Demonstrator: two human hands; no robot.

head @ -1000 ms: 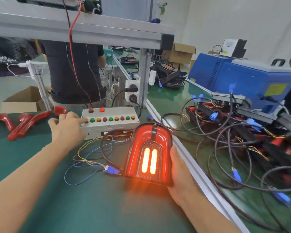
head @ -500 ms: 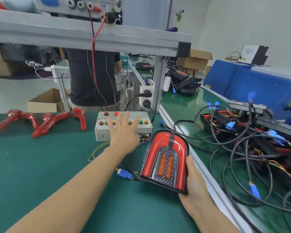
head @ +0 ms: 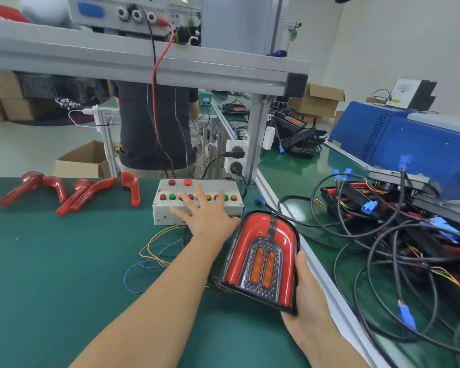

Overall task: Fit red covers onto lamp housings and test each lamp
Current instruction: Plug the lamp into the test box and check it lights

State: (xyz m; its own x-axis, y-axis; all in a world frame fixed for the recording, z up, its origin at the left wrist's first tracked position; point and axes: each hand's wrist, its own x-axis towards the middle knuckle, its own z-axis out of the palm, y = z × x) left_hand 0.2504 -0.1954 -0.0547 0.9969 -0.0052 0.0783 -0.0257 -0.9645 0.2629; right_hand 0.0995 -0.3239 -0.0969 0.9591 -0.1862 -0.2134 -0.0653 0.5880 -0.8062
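Observation:
A red arch-shaped lamp (head: pixel 260 258) with two orange bars in its middle stands tilted on the green table, unlit. My right hand (head: pixel 307 290) holds it by its right edge and lower corner. My left hand (head: pixel 205 216) lies with spread straight fingers over the row of coloured buttons on the white test box (head: pixel 168 205). Thin yellow and blue wires (head: pixel 154 256) run from the box toward the lamp. Several loose red covers (head: pixel 88 192) lie at the far left of the table.
An aluminium frame bar (head: pixel 144 67) crosses overhead, carrying equipment and a red cable. Right of the table rail lies a tangle of black cables (head: pixel 369 235) and lamp housings before a blue machine (head: pixel 409 144). A person in a dark shirt (head: pixel 154 128) stands behind the box.
The lamp's orange bars were glowing one second ago and are now dark. My left hand moved from the box's left end to its button row.

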